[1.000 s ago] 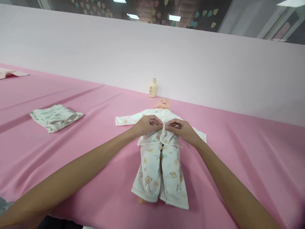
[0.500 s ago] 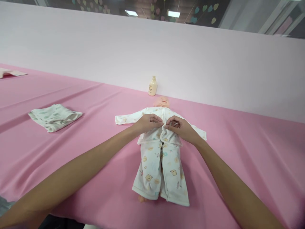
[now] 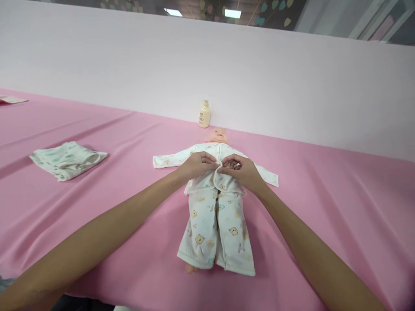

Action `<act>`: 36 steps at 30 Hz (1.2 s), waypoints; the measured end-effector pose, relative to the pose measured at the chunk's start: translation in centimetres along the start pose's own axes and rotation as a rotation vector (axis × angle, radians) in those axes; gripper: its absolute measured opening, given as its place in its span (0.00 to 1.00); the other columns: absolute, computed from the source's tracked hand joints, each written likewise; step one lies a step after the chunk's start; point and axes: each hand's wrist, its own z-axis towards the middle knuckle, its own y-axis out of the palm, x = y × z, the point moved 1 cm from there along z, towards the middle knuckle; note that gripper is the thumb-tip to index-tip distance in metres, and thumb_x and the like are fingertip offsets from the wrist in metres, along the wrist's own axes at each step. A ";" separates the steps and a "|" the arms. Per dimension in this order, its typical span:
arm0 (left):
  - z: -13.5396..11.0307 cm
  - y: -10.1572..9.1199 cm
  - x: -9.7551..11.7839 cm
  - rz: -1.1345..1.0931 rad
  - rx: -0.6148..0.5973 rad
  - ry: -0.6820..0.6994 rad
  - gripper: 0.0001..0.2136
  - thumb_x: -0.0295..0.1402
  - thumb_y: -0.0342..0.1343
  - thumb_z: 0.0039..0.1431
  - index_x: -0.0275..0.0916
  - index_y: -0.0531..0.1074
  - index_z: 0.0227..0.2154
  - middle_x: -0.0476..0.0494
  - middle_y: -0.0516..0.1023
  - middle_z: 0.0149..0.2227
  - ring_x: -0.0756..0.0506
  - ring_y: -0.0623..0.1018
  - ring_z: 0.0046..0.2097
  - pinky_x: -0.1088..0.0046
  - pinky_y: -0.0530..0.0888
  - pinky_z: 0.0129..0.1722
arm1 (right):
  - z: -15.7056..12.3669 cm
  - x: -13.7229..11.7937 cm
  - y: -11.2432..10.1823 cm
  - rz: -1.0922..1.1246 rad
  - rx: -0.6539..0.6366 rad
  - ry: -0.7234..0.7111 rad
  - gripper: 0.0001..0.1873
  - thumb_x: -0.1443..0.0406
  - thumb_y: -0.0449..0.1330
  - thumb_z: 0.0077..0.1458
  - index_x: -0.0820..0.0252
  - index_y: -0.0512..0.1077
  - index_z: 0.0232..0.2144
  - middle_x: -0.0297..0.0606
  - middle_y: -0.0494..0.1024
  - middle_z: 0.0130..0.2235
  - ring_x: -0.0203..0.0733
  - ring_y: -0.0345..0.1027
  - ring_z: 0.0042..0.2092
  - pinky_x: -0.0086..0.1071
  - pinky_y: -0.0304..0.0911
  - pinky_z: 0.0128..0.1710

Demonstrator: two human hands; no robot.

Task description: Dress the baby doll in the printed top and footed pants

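Observation:
A baby doll [image 3: 218,135] lies on its back, its head toward the wall. It wears a white long-sleeved baby jacket [image 3: 228,185] with small bear prints and matching trousers [image 3: 199,235]. At the front opening of the jacket, my left hand [image 3: 200,164] pinches the edge from the left. My right hand [image 3: 240,169] pinches the overlapping edge just beside it, fingers curled. The fingertips of both hands nearly meet at mid-chest. Whatever fastener sits between them is hidden. One doll foot [image 3: 191,268] peeks out of the left trouser leg.
A cream pump bottle [image 3: 204,114] stands behind the doll's head against the white wall [image 3: 129,60]. To the left a folded white cloth with green print [image 3: 68,160] lies on the pink table cover [image 3: 136,242]. A pale pink item [image 3: 13,99] lies at the far left.
Both hands keep their pinch on the jacket front, with only slight finger movement. The whole view has shifted a little, so everything appears slightly further left and higher.

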 end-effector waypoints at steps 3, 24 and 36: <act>0.0 0.2 0.0 -0.050 0.019 -0.026 0.23 0.37 0.78 0.42 0.40 0.74 0.39 0.46 0.84 0.37 0.51 0.74 0.28 0.74 0.67 0.27 | -0.1 0.0 0.2 -0.001 0.022 0.000 0.23 0.45 0.75 0.45 0.52 0.82 0.36 0.36 0.80 0.34 0.42 0.69 0.35 0.36 0.64 0.34; -2.0 0.8 0.7 0.144 0.095 0.191 0.13 0.35 0.73 0.48 0.40 0.80 0.36 0.45 0.87 0.37 0.44 0.84 0.40 0.71 0.77 0.39 | -0.5 -0.8 1.0 -0.247 0.097 -0.223 0.05 0.62 0.70 0.55 0.54 0.77 0.31 0.33 0.82 0.35 0.38 0.70 0.32 0.35 0.66 0.35; -1.6 0.6 0.2 0.222 0.047 0.289 0.05 0.35 0.66 0.57 0.40 0.83 0.33 0.46 0.86 0.34 0.46 0.81 0.36 0.71 0.75 0.36 | -0.4 -0.5 1.2 -0.158 0.112 -0.189 0.14 0.54 0.72 0.55 0.56 0.78 0.29 0.35 0.81 0.31 0.38 0.69 0.31 0.33 0.64 0.32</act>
